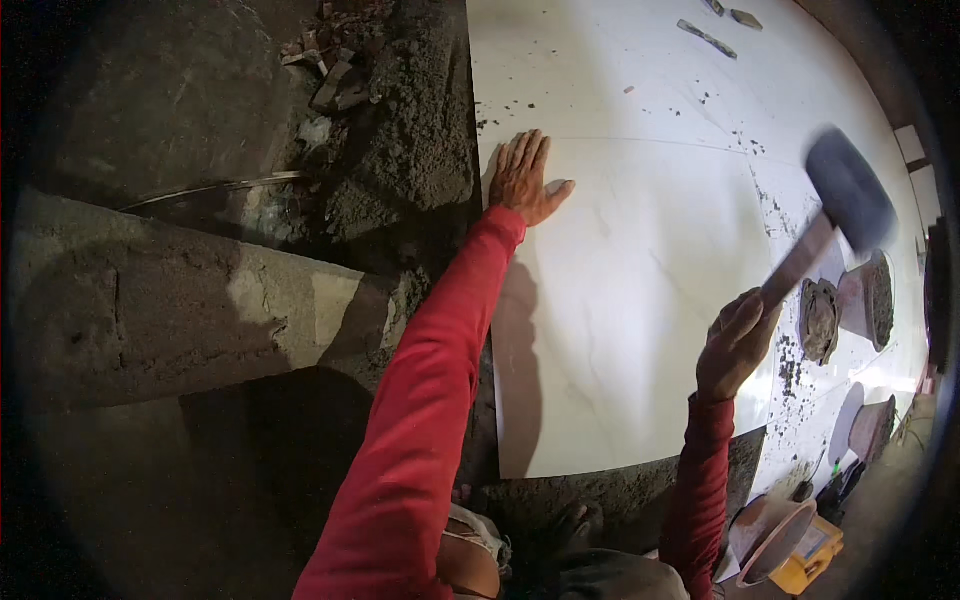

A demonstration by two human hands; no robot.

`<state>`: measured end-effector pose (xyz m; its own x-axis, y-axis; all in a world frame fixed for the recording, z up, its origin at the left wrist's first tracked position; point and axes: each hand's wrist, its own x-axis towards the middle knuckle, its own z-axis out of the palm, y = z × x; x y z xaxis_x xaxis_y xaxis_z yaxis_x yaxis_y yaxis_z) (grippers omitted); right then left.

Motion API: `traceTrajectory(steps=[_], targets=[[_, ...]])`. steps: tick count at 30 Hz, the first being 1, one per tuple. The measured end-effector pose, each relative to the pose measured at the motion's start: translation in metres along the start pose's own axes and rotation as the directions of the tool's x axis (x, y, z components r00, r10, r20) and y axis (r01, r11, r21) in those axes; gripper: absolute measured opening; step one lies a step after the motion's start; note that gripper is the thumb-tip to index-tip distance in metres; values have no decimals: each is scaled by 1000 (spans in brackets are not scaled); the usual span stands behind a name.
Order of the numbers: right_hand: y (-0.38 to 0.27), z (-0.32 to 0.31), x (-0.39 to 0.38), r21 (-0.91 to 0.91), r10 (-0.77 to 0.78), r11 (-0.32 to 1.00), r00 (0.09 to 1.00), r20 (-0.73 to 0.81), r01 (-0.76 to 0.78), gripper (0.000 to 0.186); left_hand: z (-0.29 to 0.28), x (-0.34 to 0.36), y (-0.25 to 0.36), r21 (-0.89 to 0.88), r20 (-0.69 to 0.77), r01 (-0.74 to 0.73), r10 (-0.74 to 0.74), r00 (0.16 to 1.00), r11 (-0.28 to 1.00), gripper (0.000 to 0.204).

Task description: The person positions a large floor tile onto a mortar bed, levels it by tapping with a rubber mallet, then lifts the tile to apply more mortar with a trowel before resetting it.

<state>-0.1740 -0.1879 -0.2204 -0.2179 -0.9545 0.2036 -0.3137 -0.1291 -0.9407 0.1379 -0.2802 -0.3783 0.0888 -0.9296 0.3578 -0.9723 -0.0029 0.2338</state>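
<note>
From my seat at the far end of the feed, I've got the left hand (520, 188) planted on the big white tile (620, 310), palm down near its left edge, fingers lightly parted and the thumb standing well out, nothing in its grip. And over on the right, look, the right hand (735, 345) is wrapped tight around the wooden handle of a mallet (850, 190), the dark head raised up and outward, blurred at its edges, clear of the hand. The tile itself lies flat right beneath me, faintly veined, spanning the space between both hands, a thin seam along its far edge and rough grey mortar (620, 490) showing past its near edge. More dark, lumpy mortar (420, 150) runs along the left side, and beyond that I've a concrete ledge (190, 300) lying crosswise, patched with light. Crumbs (790, 375) speckle the pale floor on the right, close to a tapered container (862, 300) tipped on its side, with a rough brown oval piece (820, 322) just beside it; whether that's a vessel or a lump, I can't tell. Down in the lower right corner, a tilted basin (775, 545) sits against something yellow (815, 560), partly hidden behind its rim.
</note>
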Motion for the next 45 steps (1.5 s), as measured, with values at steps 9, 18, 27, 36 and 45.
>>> traceTrajectory(steps=[9,18,27,36,45], targets=[[45,-22,-30,-391,-76,908,979,190,147,27,24,-27,-22,172,58,92,-103,993,981,97],[71,-91,-76,-559,223,827,947,232,-58,24,-12,-1,43,-8,418,123,-108,902,992,102],[85,-106,-126,-734,419,679,807,416,26,33,12,6,5,95,255,-6,-18,967,995,105],[56,-105,-124,-509,313,855,880,356,-98,34,1,8,-1,73,267,-49,27,963,996,105],[27,-110,-134,-389,314,895,927,205,-217,36,-18,10,-10,85,295,16,-41,955,996,107]])
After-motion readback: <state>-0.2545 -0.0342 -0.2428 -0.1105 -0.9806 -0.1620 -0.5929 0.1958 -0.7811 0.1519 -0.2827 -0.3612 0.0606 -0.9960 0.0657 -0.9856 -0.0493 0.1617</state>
